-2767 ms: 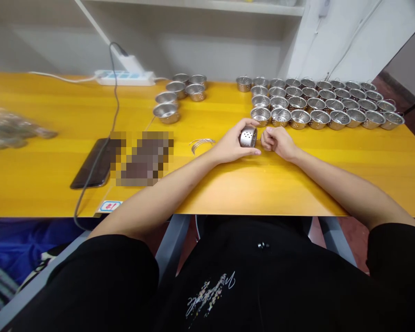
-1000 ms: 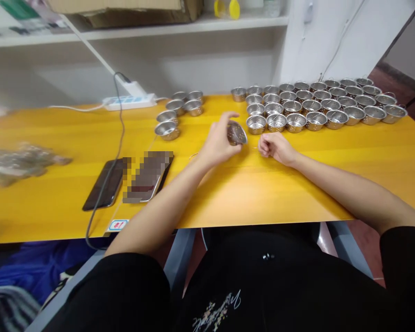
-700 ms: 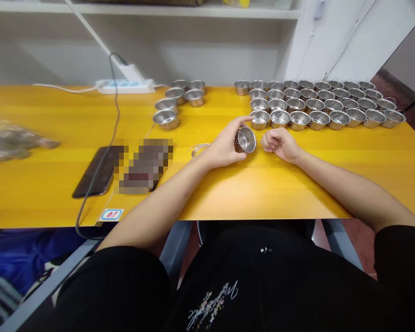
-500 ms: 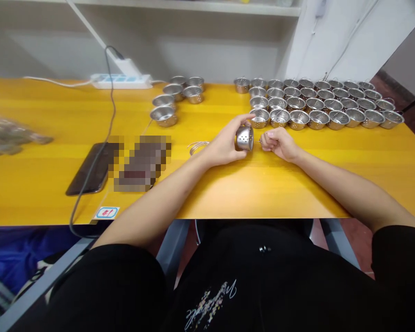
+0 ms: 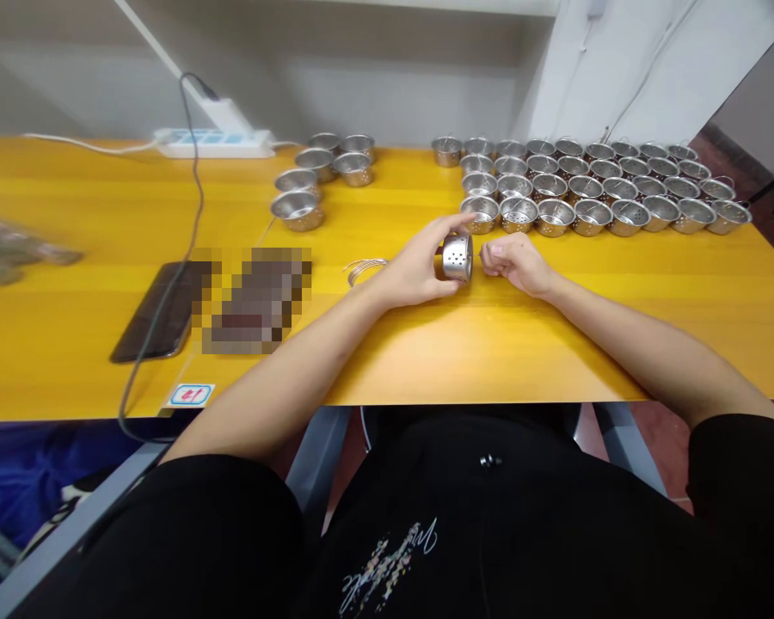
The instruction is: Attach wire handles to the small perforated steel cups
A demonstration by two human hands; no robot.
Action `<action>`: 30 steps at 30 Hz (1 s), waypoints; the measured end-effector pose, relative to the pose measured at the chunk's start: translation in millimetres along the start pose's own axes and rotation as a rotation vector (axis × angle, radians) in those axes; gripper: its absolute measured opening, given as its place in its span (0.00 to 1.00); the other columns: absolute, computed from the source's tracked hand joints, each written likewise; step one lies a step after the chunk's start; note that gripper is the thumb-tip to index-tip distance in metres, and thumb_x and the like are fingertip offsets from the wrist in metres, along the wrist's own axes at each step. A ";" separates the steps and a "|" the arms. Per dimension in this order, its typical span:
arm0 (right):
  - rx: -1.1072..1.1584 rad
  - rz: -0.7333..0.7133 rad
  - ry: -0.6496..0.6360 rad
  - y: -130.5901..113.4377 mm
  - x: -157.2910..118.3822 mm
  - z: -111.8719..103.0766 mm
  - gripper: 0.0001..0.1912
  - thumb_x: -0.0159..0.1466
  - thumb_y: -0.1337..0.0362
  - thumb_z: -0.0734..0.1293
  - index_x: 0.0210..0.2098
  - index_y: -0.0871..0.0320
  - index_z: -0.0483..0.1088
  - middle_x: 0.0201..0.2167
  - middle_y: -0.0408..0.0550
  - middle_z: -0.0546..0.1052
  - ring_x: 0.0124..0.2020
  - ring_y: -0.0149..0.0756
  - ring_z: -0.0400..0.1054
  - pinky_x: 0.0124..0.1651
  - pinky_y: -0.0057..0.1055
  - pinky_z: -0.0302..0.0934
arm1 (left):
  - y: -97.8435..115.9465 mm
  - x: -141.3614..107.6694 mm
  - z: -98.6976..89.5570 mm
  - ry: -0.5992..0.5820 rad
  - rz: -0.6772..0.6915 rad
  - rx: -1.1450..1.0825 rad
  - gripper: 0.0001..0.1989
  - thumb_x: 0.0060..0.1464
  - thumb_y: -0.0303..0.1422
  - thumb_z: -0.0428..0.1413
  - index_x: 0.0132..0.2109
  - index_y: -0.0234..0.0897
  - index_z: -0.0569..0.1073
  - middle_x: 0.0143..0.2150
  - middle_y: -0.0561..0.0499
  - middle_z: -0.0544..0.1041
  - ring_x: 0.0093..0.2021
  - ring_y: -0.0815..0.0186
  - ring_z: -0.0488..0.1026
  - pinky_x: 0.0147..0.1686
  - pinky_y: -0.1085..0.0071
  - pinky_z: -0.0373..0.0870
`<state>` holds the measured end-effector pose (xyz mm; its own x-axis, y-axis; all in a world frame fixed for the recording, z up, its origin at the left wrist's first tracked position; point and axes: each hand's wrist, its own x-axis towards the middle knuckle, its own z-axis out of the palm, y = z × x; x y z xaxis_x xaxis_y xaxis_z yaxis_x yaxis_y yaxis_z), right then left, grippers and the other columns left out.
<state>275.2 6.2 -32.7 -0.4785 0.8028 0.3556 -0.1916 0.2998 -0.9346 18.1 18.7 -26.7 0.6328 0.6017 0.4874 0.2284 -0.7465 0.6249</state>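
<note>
Far L, a blurred pile (image 5: 6, 251) is lying on the worktop (image 5: 490, 344); contents can't be ID'd. Next R, a dark phone (image 5: 151, 314) is resting nearer, w/ a power strip (image 5: 212, 146) sitting far. Loose cups (image 5: 298, 215) are standing far, L of ctr. Thin bent wires (image 5: 365, 266) are lying bunched just L of the hands.

L hand (image 5: 422, 266): grip is grasping a perforated cup (image 5: 457, 260) mid-worktop, thumb on near side, fingers on far side. Cup is tipping sideways, mouth facing R; contact w/ worktop can't be told. R hand (image 5: 519, 262): grip is curling tight just R of the cup mouth, apparently pinching a wire piece (image 5: 479, 254), only a short tip showing. Far R, cup rows (image 5: 555, 225) are standing upright, many w/ wire across the top.

Handling (est.): cup is likely feeling light, stiff & slightly slippery, being thin, smooth metal; not fragile, but the wall may dent. Hold pt.: side wall, thumb opp. fingers, mouth kept free.

Diff. vs. 0.7 s ago: cup is now presenting its perforated side, mouth pointing R instead of near; R hand is staying curled close by.
</note>
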 end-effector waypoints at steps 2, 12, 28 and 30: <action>-0.021 -0.011 -0.028 0.9 0.1 -1.3 0.40 0.67 0.32 0.79 0.18 0.51 0.61 0.19 0.38 0.59 0.24 0.32 0.51 0.30 0.34 0.51 | 1.3 -0.1 0.5 0.001 -0.004 0.001 0.51 0.56 0.40 0.72 0.84 0.42 0.67 0.74 0.37 0.78 0.74 0.40 0.77 0.79 0.42 0.74; -0.068 -0.022 -0.044 5.9 2.3 -1.7 0.41 0.69 0.32 0.78 0.19 0.51 0.58 0.19 0.36 0.56 0.23 0.30 0.48 0.29 0.33 0.47 | 6.8 -1.0 -1.0 0.001 -0.052 0.021 0.49 0.57 0.41 0.71 0.83 0.43 0.69 0.74 0.37 0.78 0.73 0.40 0.77 0.77 0.43 0.75; -0.120 -0.012 -0.051 5.4 1.8 -2.5 0.35 0.72 0.43 0.75 0.19 0.51 0.57 0.19 0.36 0.55 0.23 0.29 0.46 0.29 0.33 0.44 | 10.2 2.5 -6.1 -0.035 -0.019 0.077 0.45 0.60 0.50 0.74 0.79 0.43 0.76 0.69 0.38 0.80 0.67 0.43 0.80 0.73 0.45 0.77; -0.170 0.004 -0.052 4.4 1.0 -2.1 0.32 0.72 0.46 0.73 0.19 0.51 0.57 0.19 0.36 0.55 0.23 0.28 0.46 0.29 0.33 0.43 | 10.9 2.5 -6.6 -0.049 -0.022 0.086 0.44 0.60 0.52 0.75 0.78 0.44 0.78 0.68 0.39 0.80 0.66 0.44 0.80 0.73 0.45 0.77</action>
<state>275.7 9.3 -36.5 -0.5237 0.7777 0.3477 -0.0437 0.3830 -0.9227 17.3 13.9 -14.7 0.6618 0.6050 0.4427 0.3038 -0.7563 0.5794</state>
